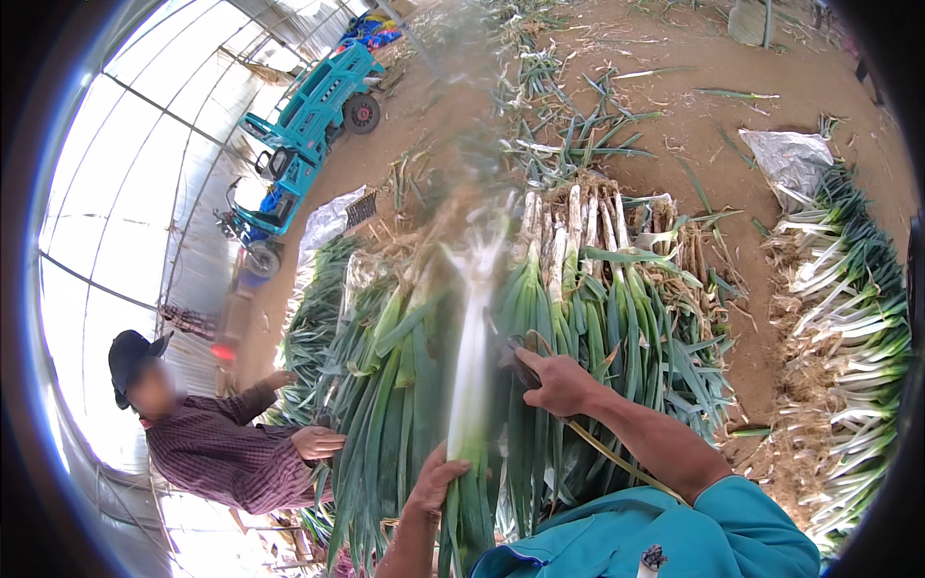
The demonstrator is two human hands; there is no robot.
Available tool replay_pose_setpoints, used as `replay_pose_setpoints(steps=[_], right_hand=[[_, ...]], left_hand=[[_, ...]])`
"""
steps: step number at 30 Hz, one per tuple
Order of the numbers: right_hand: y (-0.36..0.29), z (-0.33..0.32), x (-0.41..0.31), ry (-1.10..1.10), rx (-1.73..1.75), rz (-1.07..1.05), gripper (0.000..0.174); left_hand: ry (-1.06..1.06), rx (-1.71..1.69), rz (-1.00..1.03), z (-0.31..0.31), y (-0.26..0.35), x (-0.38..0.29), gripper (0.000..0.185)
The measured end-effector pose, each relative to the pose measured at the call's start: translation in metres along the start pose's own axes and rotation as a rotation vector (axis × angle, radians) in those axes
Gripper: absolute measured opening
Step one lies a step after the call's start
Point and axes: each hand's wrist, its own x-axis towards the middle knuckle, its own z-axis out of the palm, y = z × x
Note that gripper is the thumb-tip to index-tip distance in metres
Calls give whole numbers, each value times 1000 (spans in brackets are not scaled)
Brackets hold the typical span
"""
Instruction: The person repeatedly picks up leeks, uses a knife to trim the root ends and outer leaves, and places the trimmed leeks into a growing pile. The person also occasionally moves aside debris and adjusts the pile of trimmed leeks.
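Observation:
My left hand (pixel 437 477) is wrapped around the green leaves of a long green onion (pixel 471 376), its white shank pointing away from me. The shank and root end are blurred, with peeling layers splayed at the tip. In my right hand (pixel 567 386) is a dark air blow gun (pixel 525 367), partly hidden by the fingers, its nozzle close to the right side of the shank. A thin yellowish hose (pixel 621 462) runs from it back along my forearm. Under both hands lies a thick heap of unpeeled green onions (pixel 600 318), roots facing away.
At left a person in a dark cap and checked shirt (pixel 217 448) has both hands at the heap. A row of white-shanked onions (pixel 845 289) lies on the soil at right, beside a pale plastic sheet (pixel 788 155). A teal cargo tricycle (pixel 311 123) stands far left; leaf scraps (pixel 578 137) litter the ground ahead.

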Motion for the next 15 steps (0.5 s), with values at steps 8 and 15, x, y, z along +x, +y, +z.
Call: replay_pose_setpoints(steps=[8, 15], right_hand=[[8, -6, 4, -72, 112, 28, 96], [30, -8, 0, 4, 92, 14, 84]], left_hand=[[-22, -90, -43, -6, -9, -16, 54], [-74, -134, -1, -18, -18, -20, 61]])
